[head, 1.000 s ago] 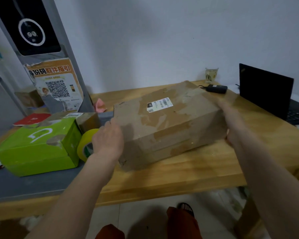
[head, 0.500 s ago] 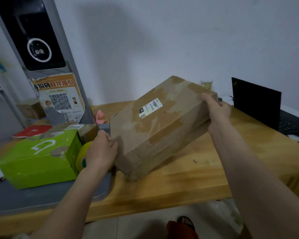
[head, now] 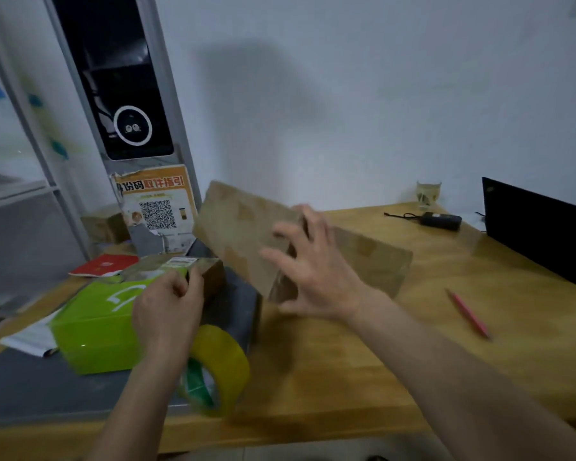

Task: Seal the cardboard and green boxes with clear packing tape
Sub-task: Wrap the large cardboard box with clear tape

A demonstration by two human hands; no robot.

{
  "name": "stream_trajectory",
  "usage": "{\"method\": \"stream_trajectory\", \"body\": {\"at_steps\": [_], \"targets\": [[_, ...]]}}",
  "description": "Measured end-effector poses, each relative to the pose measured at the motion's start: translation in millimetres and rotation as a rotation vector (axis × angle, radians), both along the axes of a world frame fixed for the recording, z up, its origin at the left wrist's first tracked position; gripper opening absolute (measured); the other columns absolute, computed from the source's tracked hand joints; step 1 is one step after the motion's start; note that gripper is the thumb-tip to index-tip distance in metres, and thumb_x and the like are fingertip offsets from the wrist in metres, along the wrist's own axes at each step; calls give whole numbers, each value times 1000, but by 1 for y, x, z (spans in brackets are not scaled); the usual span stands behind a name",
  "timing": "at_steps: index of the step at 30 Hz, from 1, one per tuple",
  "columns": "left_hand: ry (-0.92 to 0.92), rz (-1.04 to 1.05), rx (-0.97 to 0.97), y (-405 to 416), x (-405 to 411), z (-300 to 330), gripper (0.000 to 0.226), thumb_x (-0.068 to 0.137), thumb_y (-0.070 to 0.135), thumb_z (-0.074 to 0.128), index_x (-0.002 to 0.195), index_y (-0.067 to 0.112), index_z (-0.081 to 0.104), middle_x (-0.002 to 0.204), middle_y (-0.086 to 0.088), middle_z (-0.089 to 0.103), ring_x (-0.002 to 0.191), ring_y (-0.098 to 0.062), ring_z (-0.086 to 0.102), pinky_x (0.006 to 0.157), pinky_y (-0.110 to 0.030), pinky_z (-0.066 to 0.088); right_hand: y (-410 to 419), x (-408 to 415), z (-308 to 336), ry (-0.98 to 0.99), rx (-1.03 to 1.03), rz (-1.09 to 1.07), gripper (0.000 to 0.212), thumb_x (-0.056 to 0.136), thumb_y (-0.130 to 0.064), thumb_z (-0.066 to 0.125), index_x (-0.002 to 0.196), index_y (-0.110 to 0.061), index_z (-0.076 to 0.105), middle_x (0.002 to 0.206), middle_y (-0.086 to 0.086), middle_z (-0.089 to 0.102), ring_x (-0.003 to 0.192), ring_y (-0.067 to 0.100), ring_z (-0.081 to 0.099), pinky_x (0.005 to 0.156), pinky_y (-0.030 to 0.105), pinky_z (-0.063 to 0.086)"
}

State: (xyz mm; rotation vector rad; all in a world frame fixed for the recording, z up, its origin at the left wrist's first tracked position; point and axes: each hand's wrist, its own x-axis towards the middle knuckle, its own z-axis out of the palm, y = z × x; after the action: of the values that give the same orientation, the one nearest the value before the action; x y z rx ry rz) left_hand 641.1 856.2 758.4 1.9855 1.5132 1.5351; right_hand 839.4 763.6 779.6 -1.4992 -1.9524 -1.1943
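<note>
While tilted, cardboard box (head: 243, 234) unopened.

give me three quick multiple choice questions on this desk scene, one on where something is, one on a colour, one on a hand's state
1. Where does the tape roll lie?
A. near the table's front edge, in front of the green box
B. beside the laptop
C. on the cardboard box

2. What colour is the pen?
A. blue
B. black
C. pink-red

3. How is the right hand?
A. clenched in a fist
B. fingers spread against the cardboard box
C. holding the pen

Key: 1 A, the roll sits just nearer than the green box. 2 C, it shows pink-red on the wood. 3 B, its fingers are splayed on the box face.
</note>
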Motion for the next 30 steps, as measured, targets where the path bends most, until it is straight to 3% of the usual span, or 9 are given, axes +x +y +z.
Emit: {"method": "stream_trajectory", "body": {"at_steps": [3,7,12,16,19,22,27,30], "targets": [[27,-118,99,-4,-4,-2,54,90,21,65,46,15,35,44,-1,37,50,-30,42,53,-38,27,-4,-10,-47,-149,-149,-61,100,49,-56,84,135,-23,46,136,12,31,131,45,24,111,59,14],[81,-366,299,-3,-8,-5,49,86,38,54,48,21,29,44,2,26,44,-17,27,46,-35,30,-4,-25,-83,-170,-153,-117,105,50,-53,84,142,-27,40,142,10,29,133,40,25,114,56,16],[69,-516,348,-7,-11,0,49,87,40,53,49,24,27,45,4,25,43,-5,22,45,-27,23,-6,-35,-114,-180,-61,-116,71,76,-28,57,145,-27,40,147,10,26,135,37,24,114,54,21],[30,-591,398,-17,-9,9,48,90,32,54,53,26,25,47,10,20,44,-3,21,45,-20,18,-7,-42,-117,-117,-7,-217,57,83,-26,45,140,-26,47,144,10,33,129,37,31,109,55,27],[6,-623,422,-23,-7,14,49,91,30,55,53,27,24,49,16,19,44,-2,21,46,-18,19,-5,-34,-109,-113,-69,-303,58,75,-27,63,133,-24,56,144,11,44,127,43,32,107,62,30],[-40,-664,411,-28,-6,16,48,91,29,55,53,29,25,49,12,21,45,-2,21,46,-22,20,-4,-29,-122,-119,-194,-330,65,68,-31,81,129,-24,61,142,11,46,130,45,30,110,62,20],[-16,-709,416,-34,1,22,46,91,26,54,56,30,24,50,11,19,46,-2,19,46,-19,19,8,-48,-131,-142,-120,-178,45,81,-31,67,125,-25,62,144,6,39,133,38,31,115,53,13],[25,-739,392,-34,1,22,47,90,28,55,54,32,24,48,12,21,45,-2,21,46,-18,21,13,-60,-128,1,-127,-6,60,83,-30,68,138,-20,48,149,1,33,138,29,30,117,42,13]]}}
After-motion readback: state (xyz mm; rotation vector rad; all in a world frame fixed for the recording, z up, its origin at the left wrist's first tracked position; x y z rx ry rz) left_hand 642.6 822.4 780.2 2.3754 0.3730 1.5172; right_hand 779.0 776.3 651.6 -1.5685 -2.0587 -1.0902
